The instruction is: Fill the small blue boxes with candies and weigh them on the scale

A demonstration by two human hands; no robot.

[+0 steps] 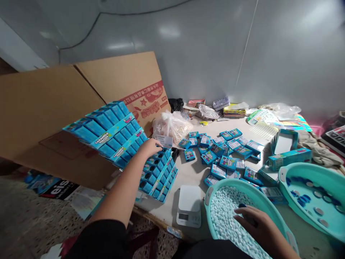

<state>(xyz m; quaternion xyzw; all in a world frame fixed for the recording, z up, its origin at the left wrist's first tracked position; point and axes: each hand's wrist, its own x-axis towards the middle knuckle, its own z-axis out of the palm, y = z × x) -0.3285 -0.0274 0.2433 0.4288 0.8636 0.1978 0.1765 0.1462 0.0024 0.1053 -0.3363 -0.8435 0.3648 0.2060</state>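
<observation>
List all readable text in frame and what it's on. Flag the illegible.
"CARAMELO MACIZO": blue display boxes, second word soft.
"eis": black-and-white box, partial word.
Red Chinese lettering, inverted: cardboard carton, not reliably readable.
Small blue boxes: print too small to quote reliably.
White scale: display and markings unreadable.
Black box at right edge: lettering cut off, unclear.

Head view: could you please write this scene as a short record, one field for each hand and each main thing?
Left hand: at the packed blue boxes; grip unclear
Right hand: over the pellet bowl, near a small dark item; grip unclear
Pellets: pale, many
Second bowl: blue and silver round pieces inside
Scale: white, left of pellet bowl
Loose boxes: blue, scattered
Carton: brown, behind packed boxes
</observation>
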